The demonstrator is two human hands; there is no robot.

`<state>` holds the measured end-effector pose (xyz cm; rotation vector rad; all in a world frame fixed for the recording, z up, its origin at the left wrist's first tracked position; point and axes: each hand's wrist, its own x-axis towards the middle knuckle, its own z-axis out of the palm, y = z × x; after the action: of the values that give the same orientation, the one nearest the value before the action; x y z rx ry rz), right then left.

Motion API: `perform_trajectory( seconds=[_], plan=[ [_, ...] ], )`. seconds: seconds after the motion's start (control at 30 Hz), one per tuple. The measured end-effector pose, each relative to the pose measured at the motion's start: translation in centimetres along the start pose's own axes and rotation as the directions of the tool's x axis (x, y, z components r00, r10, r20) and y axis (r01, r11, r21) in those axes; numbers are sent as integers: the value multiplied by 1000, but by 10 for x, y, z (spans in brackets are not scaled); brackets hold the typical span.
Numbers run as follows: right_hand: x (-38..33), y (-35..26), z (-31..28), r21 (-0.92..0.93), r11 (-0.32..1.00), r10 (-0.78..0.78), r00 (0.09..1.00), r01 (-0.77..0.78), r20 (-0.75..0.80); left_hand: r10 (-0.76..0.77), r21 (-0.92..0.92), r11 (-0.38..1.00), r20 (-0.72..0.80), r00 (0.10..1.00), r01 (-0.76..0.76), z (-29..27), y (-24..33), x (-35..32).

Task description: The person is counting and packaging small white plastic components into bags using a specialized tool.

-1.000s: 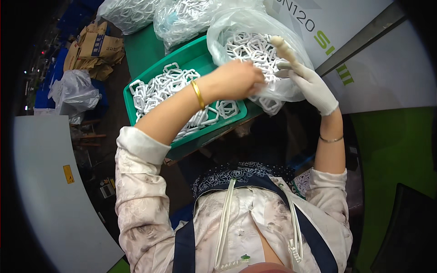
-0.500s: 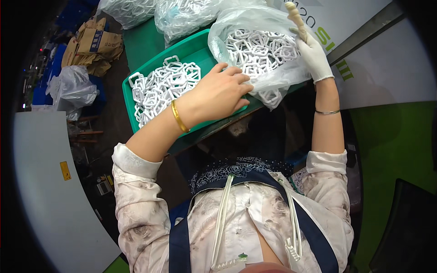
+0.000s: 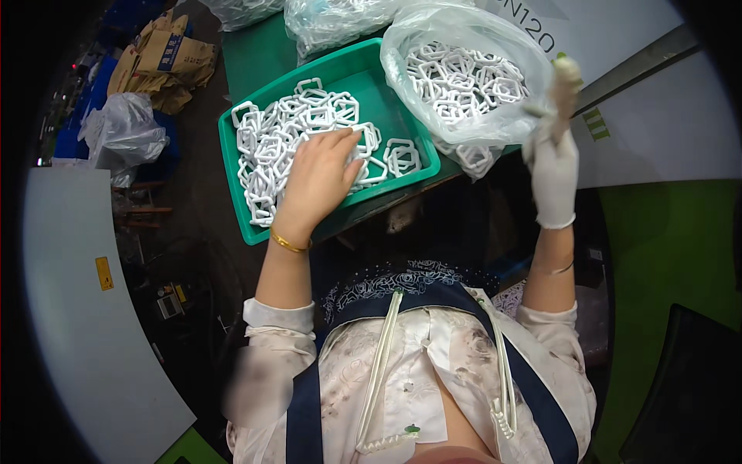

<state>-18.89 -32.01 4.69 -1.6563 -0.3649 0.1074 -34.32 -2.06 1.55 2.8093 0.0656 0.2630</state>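
My left hand [image 3: 323, 166] is bare, with a gold bangle at its wrist. It lies palm down, fingers stretched out, on a heap of white plastic loop-shaped links [image 3: 267, 147] in a green tray [image 3: 367, 81]. A few separate links [image 3: 403, 158] sit by the tray's right end. Right of the tray stands an open clear plastic bag [image 3: 398, 35], filled with more such links [image 3: 464, 77]. My right hand [image 3: 555, 170], in a white glove with cream finger covers, is raised just right of the bag. Motion blurs its fingers, and I see no link in it.
More filled clear bags [image 3: 332, 23] stand behind the tray on the green tabletop [image 3: 251, 66]. Off to the left are brown paper sacks [image 3: 174, 58], a crumpled clear bag [image 3: 127, 135] and a white panel [image 3: 73, 255]. A white board [image 3: 657, 131] rises at the right.
My left hand has moved from the bag's edge back over the tray, with links now at the tray's right side. My right hand has left the bag, moving right and nearer to me.
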Motion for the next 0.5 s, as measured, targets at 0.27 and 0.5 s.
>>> perform_trajectory(
  seconds=[0.27,0.5],
  plan=[
    [-37,23,28,-460,888,-12,999,-6,-36,-25,-42,999,-1,1000,25,2,-13,-4],
    [-19,7,26,-712,696,163,986,-96,26,5,-277,961,-41,999,-16,1,-32,-4]
  ],
)
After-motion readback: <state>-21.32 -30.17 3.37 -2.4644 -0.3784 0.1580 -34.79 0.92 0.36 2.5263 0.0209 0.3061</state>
